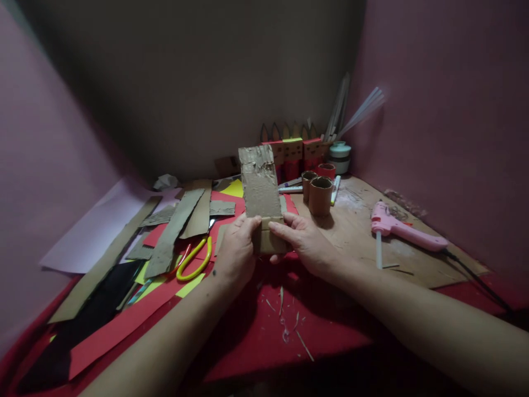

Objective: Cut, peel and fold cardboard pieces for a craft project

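A tall strip of brown corrugated cardboard point(259, 187) stands upright in front of me, its top end torn and rough. My left hand point(236, 251) grips its lower left edge, thumb on the front face. My right hand point(303, 242) holds the lower right edge, thumb pressed across the folded bottom part. Both hands hover just above the red table surface point(264, 331).
Cardboard strips point(173, 231) and red, yellow and black paper lie at left, with yellow-handled scissors point(196, 259). Cardboard tubes point(319, 194) stand behind the strip. A pink glue gun point(403, 229) rests on a cardboard sheet at right, cable trailing. Pink walls close both sides.
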Motion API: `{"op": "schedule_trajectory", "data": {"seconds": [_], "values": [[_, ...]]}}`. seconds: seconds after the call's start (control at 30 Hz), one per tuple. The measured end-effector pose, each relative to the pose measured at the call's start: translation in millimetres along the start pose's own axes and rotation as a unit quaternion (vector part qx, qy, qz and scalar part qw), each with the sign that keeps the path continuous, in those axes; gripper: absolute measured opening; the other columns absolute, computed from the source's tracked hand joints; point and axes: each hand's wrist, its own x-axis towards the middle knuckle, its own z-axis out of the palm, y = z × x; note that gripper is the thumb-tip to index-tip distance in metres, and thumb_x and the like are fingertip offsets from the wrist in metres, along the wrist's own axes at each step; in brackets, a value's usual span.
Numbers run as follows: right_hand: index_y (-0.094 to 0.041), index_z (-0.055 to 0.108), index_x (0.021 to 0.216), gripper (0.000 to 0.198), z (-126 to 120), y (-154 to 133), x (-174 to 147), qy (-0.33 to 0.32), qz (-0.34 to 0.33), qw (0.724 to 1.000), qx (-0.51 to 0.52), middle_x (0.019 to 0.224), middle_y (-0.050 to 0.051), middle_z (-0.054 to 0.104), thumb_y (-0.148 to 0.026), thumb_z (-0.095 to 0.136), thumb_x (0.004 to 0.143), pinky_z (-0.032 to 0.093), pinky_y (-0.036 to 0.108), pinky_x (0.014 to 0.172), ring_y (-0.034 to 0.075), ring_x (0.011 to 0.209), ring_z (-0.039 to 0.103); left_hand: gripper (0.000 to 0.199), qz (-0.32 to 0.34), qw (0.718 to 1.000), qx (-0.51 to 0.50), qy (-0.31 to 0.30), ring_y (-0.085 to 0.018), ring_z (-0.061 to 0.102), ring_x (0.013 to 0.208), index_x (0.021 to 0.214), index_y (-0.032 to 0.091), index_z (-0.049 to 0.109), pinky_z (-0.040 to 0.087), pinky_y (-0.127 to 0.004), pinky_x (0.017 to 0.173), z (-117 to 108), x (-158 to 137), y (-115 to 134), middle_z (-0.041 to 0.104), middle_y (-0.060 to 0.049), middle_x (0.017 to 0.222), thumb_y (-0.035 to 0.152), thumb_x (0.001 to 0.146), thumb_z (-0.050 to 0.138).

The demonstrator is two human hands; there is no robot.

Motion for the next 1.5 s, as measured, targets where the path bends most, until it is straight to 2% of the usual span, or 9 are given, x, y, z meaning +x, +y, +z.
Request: {"op": "schedule_trajectory", "data": {"seconds": [0.1, 0.17, 0.3, 0.47, 0.67, 0.87, 1.2, 1.33, 1.5], "values": [[-0.019, 0.059, 0.088, 0.023, -3, 0, 2, 0.018, -0.033, 0.999, 0.001, 0.081, 0.001, 0.062, -0.037, 0.067, 0.077, 0.05, 0.021, 0.041, 0.013, 0.063, 0.059, 0.005, -0.001, 0.998, -0.002, -0.067, -0.018, 0.058, 0.069, 0.071, 0.02, 0.07, 0.041, -0.024, 0.058, -5, 3, -1, 0.067, -0.003, 0.074, 0.018, 0.067, 0.072], [-0.019, 0.06, 0.088, 0.021, -4, -1, 3, 0.038, -0.062, 0.997, -0.006, 0.078, 0.0, 0.062, -0.037, 0.065, 0.079, 0.045, 0.02, 0.038, 0.012, 0.059, 0.056, 0.014, -0.027, 0.994, -0.013, -0.105, -0.019, 0.06, 0.067, 0.08, 0.018, 0.072, 0.043, -0.025, 0.057, -9, 7, -4, 0.068, -0.006, 0.077, 0.029, 0.071, 0.072], [-0.019, 0.058, 0.083, 0.019, -7, -3, 4, 0.073, -0.074, 0.995, -0.012, 0.068, -0.002, 0.06, -0.036, 0.063, 0.079, 0.037, 0.019, 0.034, 0.01, 0.05, 0.05, 0.034, -0.101, 0.974, -0.007, -0.201, -0.011, 0.048, 0.045, 0.07, 0.012, 0.069, 0.034, -0.022, 0.042, -16, 12, -13, 0.06, -0.004, 0.059, 0.045, 0.075, 0.07], [-0.019, 0.056, 0.08, 0.02, -10, -3, 5, 0.09, -0.081, 0.993, -0.01, 0.065, -0.003, 0.058, -0.038, 0.063, 0.078, 0.033, 0.02, 0.033, 0.01, 0.047, 0.048, 0.031, -0.134, 0.964, -0.018, -0.228, -0.008, 0.046, 0.04, 0.064, 0.013, 0.069, 0.031, -0.02, 0.038, -19, 14, -18, 0.061, -0.004, 0.055, 0.043, 0.071, 0.075], [-0.018, 0.057, 0.08, 0.02, -11, -2, 8, 0.095, -0.081, 0.992, -0.006, 0.065, -0.002, 0.057, -0.037, 0.063, 0.078, 0.034, 0.019, 0.032, 0.009, 0.046, 0.047, 0.028, -0.175, 0.963, -0.044, -0.201, -0.01, 0.054, 0.044, 0.063, 0.012, 0.071, 0.037, -0.021, 0.042, -16, 16, -17, 0.067, -0.007, 0.057, 0.039, 0.063, 0.08], [-0.017, 0.058, 0.082, 0.021, -10, -4, 8, 0.097, -0.089, 0.991, -0.024, 0.066, -0.001, 0.057, -0.037, 0.063, 0.079, 0.034, 0.019, 0.032, 0.008, 0.045, 0.046, 0.025, -0.139, 0.98, -0.028, -0.14, -0.009, 0.053, 0.044, 0.064, 0.013, 0.066, 0.036, -0.019, 0.042, -12, 5, -15, 0.064, -0.003, 0.054, 0.035, 0.067, 0.078], [-0.019, 0.057, 0.083, 0.022, -9, -5, 11, 0.091, -0.07, 0.993, 0.008, 0.068, -0.002, 0.057, -0.037, 0.067, 0.076, 0.034, 0.018, 0.033, 0.009, 0.049, 0.05, 0.034, -0.185, 0.967, -0.059, -0.167, -0.008, 0.052, 0.043, 0.069, 0.011, 0.065, 0.036, -0.018, 0.039, -17, 11, -19, 0.063, -0.003, 0.056, 0.042, 0.065, 0.08], [-0.018, 0.055, 0.075, 0.032, -9, -9, 5, 0.034, -0.008, 0.999, -0.036, 0.053, -0.004, 0.055, -0.049, 0.06, 0.081, 0.03, 0.019, 0.031, 0.008, 0.035, 0.043, 0.03, -0.156, 0.982, -0.031, -0.102, -0.006, 0.049, 0.041, 0.066, 0.013, 0.062, 0.035, -0.016, 0.041, -17, 9, -13, 0.06, 0.001, 0.051, 0.037, 0.065, 0.079], [-0.015, 0.054, 0.061, 0.031, -12, -13, 0, -0.006, 0.026, 0.995, -0.098, 0.045, -0.003, 0.053, -0.039, 0.064, 0.08, 0.03, 0.018, 0.034, 0.006, 0.034, 0.042, 0.028, -0.096, 0.99, -0.019, -0.106, -0.006, 0.049, 0.046, 0.068, 0.012, 0.064, 0.035, -0.017, 0.044, -17, 7, -10, 0.06, 0.001, 0.055, 0.037, 0.07, 0.076]]}}
